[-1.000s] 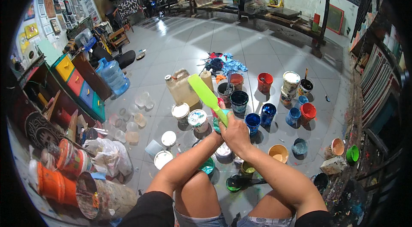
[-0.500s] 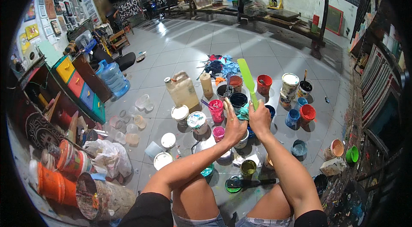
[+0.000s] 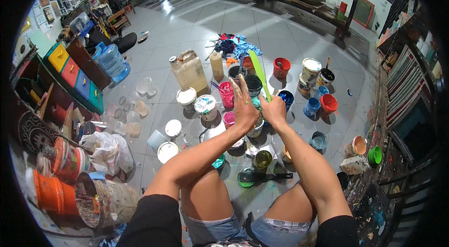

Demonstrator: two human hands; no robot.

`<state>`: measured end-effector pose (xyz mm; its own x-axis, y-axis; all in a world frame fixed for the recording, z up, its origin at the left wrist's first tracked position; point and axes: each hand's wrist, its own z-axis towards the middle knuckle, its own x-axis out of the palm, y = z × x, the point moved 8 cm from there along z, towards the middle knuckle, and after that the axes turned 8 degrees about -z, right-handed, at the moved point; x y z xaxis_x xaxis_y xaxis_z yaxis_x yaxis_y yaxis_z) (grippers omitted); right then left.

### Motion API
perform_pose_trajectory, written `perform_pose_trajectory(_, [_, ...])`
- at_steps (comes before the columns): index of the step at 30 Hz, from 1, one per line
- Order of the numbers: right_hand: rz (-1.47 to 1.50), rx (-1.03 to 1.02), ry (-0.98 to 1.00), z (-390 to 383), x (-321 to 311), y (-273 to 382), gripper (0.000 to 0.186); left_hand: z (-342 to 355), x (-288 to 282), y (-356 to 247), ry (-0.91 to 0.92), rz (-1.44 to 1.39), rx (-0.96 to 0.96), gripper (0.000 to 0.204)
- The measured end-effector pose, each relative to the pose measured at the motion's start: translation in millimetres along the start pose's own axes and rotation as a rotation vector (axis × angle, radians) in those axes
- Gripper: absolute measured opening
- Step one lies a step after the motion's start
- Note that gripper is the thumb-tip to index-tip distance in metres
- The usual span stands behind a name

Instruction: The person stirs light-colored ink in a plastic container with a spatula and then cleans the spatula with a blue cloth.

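Observation:
My right hand (image 3: 274,110) is closed around the handle of a lime-green spatula (image 3: 257,68), its blade tilted up and away from me. Close beside it, my left hand (image 3: 245,109) is raised with fingers stretched upward and paint smudges on the fingers. A teal cloth (image 3: 256,102) lies between the two hands; which hand grips it is partly hidden. Beyond them stand a dark paint bucket (image 3: 253,84) and a pink paint pot (image 3: 227,93). Right of my right hand is a dark-blue pot (image 3: 286,99).
A jerrycan (image 3: 189,74), white-lidded tubs (image 3: 206,106) and a red bucket (image 3: 281,67) stand on the tiles. Nearer are an olive pot (image 3: 263,158) and a black-handled tool (image 3: 271,177). Rags (image 3: 236,46) lie beyond; screen frames (image 3: 406,83) lean at right.
The view has tipped downward. My left hand's fingers have spread and turned more upright beside the spatula; the spatula's blade now appears narrower, turned more edge-on. The right hand keeps its hold.

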<state>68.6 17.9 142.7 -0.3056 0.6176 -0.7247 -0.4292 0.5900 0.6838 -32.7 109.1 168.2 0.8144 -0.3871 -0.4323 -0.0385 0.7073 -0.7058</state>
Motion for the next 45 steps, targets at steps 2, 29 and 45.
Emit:
perform_pose_trajectory(2, [0.020, 0.043, 0.020, 14.8, 9.6, -21.0, 0.048, 3.1, -0.2, -14.7, 0.007, 0.025, 0.072, 0.108])
perform_pose_trajectory(29, [0.486, -0.048, 0.056, -52.6, 21.6, 64.3, 0.033, 1.8, 17.0, 55.5, 0.084, -1.423, -0.877, 0.079])
perform_pose_trajectory(45, [0.269, -0.022, -0.127, -11.0, 0.5, 8.1, 0.046, -34.6, 53.0, -0.5, 0.476, -1.202, -0.723, 0.096])
